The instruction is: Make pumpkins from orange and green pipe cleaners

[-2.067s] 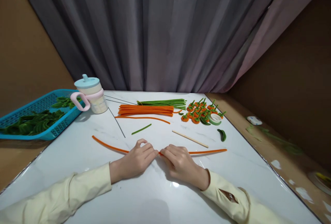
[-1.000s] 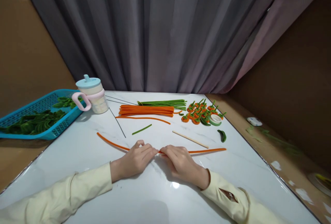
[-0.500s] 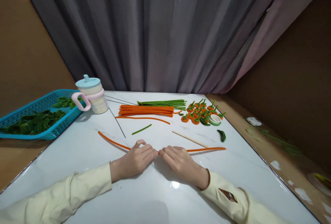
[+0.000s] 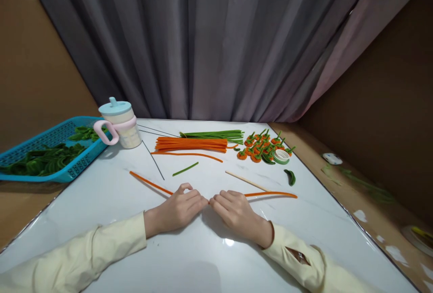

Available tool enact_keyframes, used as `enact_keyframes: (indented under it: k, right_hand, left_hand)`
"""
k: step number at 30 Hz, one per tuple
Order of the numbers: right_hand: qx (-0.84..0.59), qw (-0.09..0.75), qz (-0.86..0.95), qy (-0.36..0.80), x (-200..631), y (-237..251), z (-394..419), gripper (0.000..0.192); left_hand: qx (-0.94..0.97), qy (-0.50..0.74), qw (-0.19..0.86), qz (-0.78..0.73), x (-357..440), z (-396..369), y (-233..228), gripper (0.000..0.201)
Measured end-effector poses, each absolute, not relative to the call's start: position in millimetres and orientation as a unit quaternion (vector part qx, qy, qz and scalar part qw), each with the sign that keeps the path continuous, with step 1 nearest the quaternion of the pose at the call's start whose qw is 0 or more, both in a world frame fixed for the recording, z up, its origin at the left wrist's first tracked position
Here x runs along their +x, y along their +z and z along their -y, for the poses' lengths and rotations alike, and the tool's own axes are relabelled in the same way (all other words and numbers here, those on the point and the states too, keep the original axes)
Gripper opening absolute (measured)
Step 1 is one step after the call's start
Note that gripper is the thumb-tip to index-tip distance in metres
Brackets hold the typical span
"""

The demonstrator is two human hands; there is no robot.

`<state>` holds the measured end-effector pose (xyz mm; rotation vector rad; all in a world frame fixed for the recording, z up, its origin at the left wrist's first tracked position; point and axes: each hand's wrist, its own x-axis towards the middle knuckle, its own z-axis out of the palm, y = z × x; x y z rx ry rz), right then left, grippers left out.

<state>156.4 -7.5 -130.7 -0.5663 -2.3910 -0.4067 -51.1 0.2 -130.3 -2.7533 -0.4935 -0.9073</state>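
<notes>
While both of my hands lie low on the white surface [image 4: 203, 261], I have the left hand [image 4: 176, 209] and the right hand [image 4: 237, 212] meeting fingertip to fingertip at the middle of a long orange pipe cleaner [image 4: 149, 182]. Each hand is curled closed, pinching that pipe cleaner; its left half runs out and away toward the far left, and its right half stretches to the right, its tip slightly lifted off the surface.

Just beyond the right hand lies a thin wooden stick [image 4: 248, 181], and farther right a small green curl [image 4: 290, 176]. Past the left hand are a short green piece [image 4: 185, 169] and a thin dark wire [image 4: 153, 160].

Farther back I see a single orange strand [image 4: 187, 154], then a bundle of orange pipe cleaners [image 4: 191, 144] with a bundle of green ones [image 4: 213, 135] right behind it. To their right sits a cluster of small orange-and-green finished pieces [image 4: 260, 146] with a roll of tape [image 4: 281, 155] at its near edge.

At the far left stands a lidded cup with a pink handle [image 4: 120, 124], beside a blue basket [image 4: 50, 137] of green leaf shapes [image 4: 43, 160]. A grey curtain [image 4: 216, 40] hangs behind everything.
</notes>
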Motion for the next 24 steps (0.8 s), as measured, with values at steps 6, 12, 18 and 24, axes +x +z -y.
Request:
enact_keyframes:
  k: [6,12,18,24]
  right_hand:
    - [-0.241,0.298,0.910,-0.159,157,-130,5,0.031]
    - [-0.223,0.251,0.929,-0.158,157,-125,7,0.022]
    - [-0.196,0.287,0.927,-0.142,153,-123,7,0.019]
    - [-0.265,0.387,0.883,-0.027,162,-139,5,0.026]
  left_hand:
    - [-0.930,-0.305,0.057,0.197,-53,-3,-133,0.026]
    - [-0.927,-0.317,0.023,0.202,-52,-4,-137,0.026]
    - [-0.928,-0.299,-0.016,0.221,-49,-5,-133,0.031]
    - [-0.936,-0.247,-0.010,0.250,-44,-5,-130,0.026]
